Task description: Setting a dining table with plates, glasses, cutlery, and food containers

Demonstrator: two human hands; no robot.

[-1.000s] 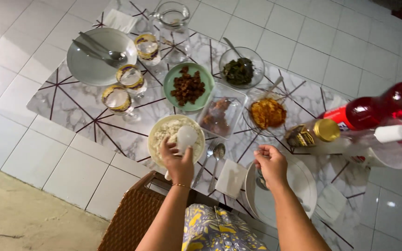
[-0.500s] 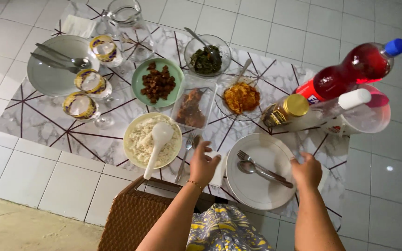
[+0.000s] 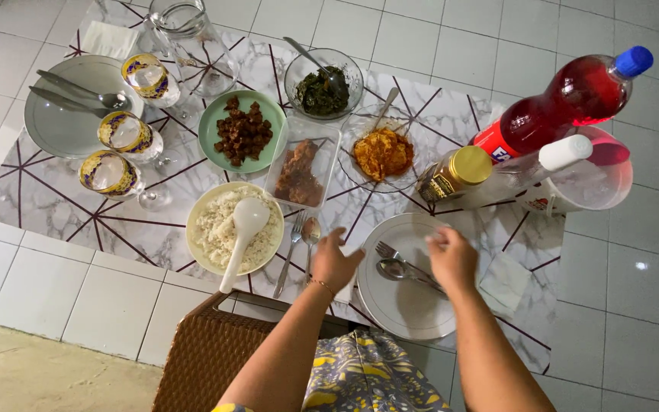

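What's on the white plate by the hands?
A metal fork and metal spoon lie on the round white plate. The right hand covers their handles' ends.

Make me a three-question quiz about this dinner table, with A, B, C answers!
1. Where does the white spoon lie?
A. in the rice bowl
B. on the green plate
C. in the jug

2. How many gold-rimmed glasses stand together?
A. one
B. three
C. five

3. What is on the white plate by the right hand?
A. nothing
B. rice
C. a fork and spoon

Answers:
1 A: its scoop rests on the rice.
2 B: three show beside the grey plate.
3 C: both lie across it.
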